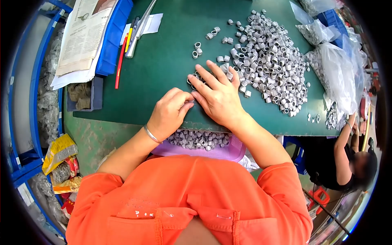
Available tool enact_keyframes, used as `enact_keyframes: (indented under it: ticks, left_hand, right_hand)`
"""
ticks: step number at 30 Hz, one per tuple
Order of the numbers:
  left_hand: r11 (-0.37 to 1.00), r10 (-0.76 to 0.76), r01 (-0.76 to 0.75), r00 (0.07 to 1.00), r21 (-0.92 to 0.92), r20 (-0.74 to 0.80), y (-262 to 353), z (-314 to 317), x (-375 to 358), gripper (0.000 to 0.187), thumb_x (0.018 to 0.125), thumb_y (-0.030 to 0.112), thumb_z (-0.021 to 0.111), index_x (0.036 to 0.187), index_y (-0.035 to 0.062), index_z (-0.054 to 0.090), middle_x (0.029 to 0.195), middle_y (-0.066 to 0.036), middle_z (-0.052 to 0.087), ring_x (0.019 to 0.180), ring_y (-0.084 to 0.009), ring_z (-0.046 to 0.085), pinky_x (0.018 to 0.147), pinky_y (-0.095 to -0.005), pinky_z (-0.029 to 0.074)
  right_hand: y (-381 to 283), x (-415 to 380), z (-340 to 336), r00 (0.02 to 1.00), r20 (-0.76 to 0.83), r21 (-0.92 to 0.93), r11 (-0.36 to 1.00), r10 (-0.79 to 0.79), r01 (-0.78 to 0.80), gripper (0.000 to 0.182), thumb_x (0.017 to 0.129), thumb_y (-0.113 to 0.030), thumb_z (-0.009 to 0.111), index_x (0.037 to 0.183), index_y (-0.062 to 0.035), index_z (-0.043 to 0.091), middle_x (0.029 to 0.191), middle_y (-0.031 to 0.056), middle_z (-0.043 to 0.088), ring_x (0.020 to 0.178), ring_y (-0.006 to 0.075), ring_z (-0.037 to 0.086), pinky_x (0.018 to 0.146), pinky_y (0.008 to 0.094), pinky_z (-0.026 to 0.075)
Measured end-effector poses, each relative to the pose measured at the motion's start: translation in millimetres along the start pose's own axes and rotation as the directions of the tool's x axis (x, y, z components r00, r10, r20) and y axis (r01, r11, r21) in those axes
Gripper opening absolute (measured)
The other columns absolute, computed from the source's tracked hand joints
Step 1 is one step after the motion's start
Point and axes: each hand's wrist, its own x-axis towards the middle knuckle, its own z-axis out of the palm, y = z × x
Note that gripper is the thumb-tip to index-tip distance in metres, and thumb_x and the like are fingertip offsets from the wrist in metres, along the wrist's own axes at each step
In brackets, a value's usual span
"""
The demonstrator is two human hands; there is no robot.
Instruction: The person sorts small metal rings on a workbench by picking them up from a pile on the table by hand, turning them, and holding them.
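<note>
My left hand [166, 115] is closed in a pinch near the table's front edge, with a small grey metal ring, mostly covered, at its fingertips. Close beside it, my right hand [220, 98] lies palm down with its fingers spread. Some metal rings show under and between those fingers, partly hidden. Just beyond the fingers spreads a large pile of short grey metal rings [269, 61]. A few loose rings [197, 50] lie left of the pile. Below the table edge, a pink-purple basket [222, 152] holds many more rings.
On the green table [163, 73] are a blue bin [114, 38] with papers, a red pencil [121, 65] and a knife-like metal tool [141, 30]. Plastic bags [335, 69] stand at the right, where another person [343, 159] sits. A blue shelf rack [34, 90] is at left.
</note>
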Motion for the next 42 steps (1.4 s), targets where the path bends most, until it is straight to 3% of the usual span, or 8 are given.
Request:
enact_keyframes:
  ticks: [6,12,18,20,24,38,41,42]
  left_hand:
    - [1.0,0.009,-0.009,1.0,-0.012,-0.009,-1,2,-8,0.017,0.073,0.0,0.068,0.088,0.0013,0.059,0.078,-0.01,0.057,0.067,-0.0225,0.058,0.058,-0.0304,0.046]
    - [0.999,0.032,-0.032,0.999,0.015,-0.018,-1,7,-6,0.019,0.073,0.002,0.068,0.09,0.0018,0.059,0.078,-0.009,0.056,0.066,-0.0216,0.057,0.057,-0.0299,0.046]
    - [0.997,0.073,-0.071,0.995,0.029,-0.066,-3,4,-7,0.016,0.072,0.0,0.069,0.085,0.0016,0.059,0.077,-0.009,0.056,0.066,-0.0226,0.057,0.057,-0.0306,0.046]
    - [0.999,0.053,-0.052,0.996,0.011,-0.074,-2,1,-8,0.015,0.072,0.0,0.069,0.083,0.0018,0.058,0.077,-0.009,0.057,0.066,-0.0234,0.057,0.057,-0.0311,0.046]
    - [0.999,-0.02,0.011,0.987,-0.053,-0.161,-2,-3,-17,0.014,0.073,0.001,0.07,0.08,0.0012,0.058,0.074,-0.009,0.058,0.063,-0.0202,0.056,0.056,-0.0273,0.044]
    - [0.994,0.021,-0.046,0.97,-0.097,-0.241,-9,0,-17,0.012,0.075,0.001,0.069,0.08,0.0022,0.058,0.073,-0.008,0.057,0.061,-0.0191,0.055,0.053,-0.0268,0.043]
    - [0.994,0.024,-0.049,0.968,-0.095,-0.251,-10,0,-18,0.012,0.075,0.001,0.068,0.08,0.0024,0.058,0.073,-0.008,0.057,0.061,-0.0193,0.055,0.053,-0.027,0.043]
    - [0.994,0.023,-0.048,0.968,-0.094,-0.252,-10,0,-18,0.012,0.075,0.001,0.068,0.08,0.0024,0.058,0.073,-0.008,0.057,0.061,-0.0193,0.055,0.053,-0.027,0.043]
  right_hand:
    - [-7,-41,-20,0.887,0.032,-0.076,0.886,0.461,-0.458,0.06,0.077,-0.034,0.065,0.13,-0.0111,0.046,0.141,0.021,0.028,0.128,0.0421,0.024,0.098,0.0583,0.019]
    - [-32,-29,-5,0.91,0.133,-0.095,0.919,0.392,-0.382,0.06,0.078,-0.03,0.064,0.131,-0.0118,0.043,0.14,0.0203,0.028,0.128,0.0436,0.023,0.092,0.0636,0.025]
    - [-31,-19,-5,0.963,0.103,0.07,0.964,0.25,-0.258,0.05,0.077,-0.013,0.061,0.126,-0.0094,0.048,0.135,0.0128,0.039,0.124,0.0343,0.034,0.097,0.0537,0.026]
    - [-19,-26,-14,0.988,-0.008,0.339,0.93,0.156,-0.144,0.044,0.074,-0.003,0.058,0.118,-0.0071,0.054,0.129,0.0143,0.045,0.119,0.0343,0.04,0.096,0.0465,0.031]
    - [18,-52,-36,0.857,-0.247,0.176,0.891,0.452,-0.419,0.026,0.074,0.006,0.055,0.098,0.0012,0.061,0.096,0.0154,0.056,0.092,0.0316,0.052,0.081,0.036,0.042]
    - [16,-57,-42,0.9,0.045,0.272,0.861,0.435,-0.43,0.022,0.073,0.004,0.066,0.093,0.0007,0.06,0.086,0.0115,0.055,0.073,0.0244,0.055,0.065,0.0315,0.046]
    - [7,-57,-42,0.714,0.153,0.61,0.503,0.684,-0.612,0.015,0.078,0.004,0.063,0.093,0.0011,0.061,0.089,0.0072,0.062,0.075,0.013,0.059,0.072,0.023,0.047]
    - [3,-59,-42,0.715,0.154,0.61,0.503,0.682,-0.612,0.015,0.078,0.004,0.063,0.093,0.0011,0.061,0.089,0.0072,0.062,0.075,0.013,0.059,0.072,0.023,0.047]
